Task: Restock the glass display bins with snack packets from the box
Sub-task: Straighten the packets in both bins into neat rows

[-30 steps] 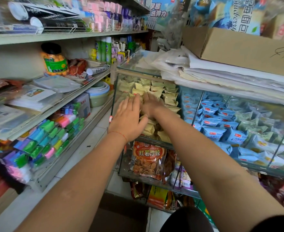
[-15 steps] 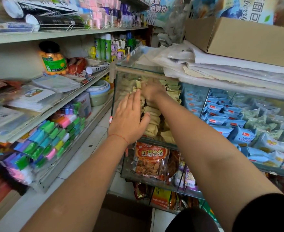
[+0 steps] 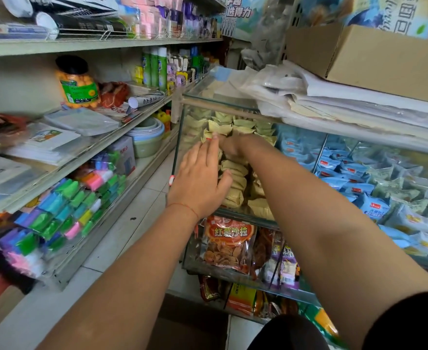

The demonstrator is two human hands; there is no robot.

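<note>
The glass bin (image 3: 182, 137) fills the middle of the view, already heaped with pale yellow snack packets (image 3: 233, 170), and both arms are reaching into it. The left hand (image 3: 200, 180) lies flat and spread on the near slope of the pile, fingers straight and pointing to twelve o'clock, thumb out at three o'clock against a packet. The right hand (image 3: 229, 145) is deeper in, at one o'clock from the left; its fingers are hidden among the packets, so whether it grips one cannot be told.

This looks like settling the stack. It would go best with the flat palm bracing the front slope while the deeper hand tucks packets backward, pressing gently since these are soft, crinkly pillow pouches that slide and may spill over the low front edge.

The packets themselves: small, matte yellowish, crimped at the ends, lying in loose overlapping rows.
</note>
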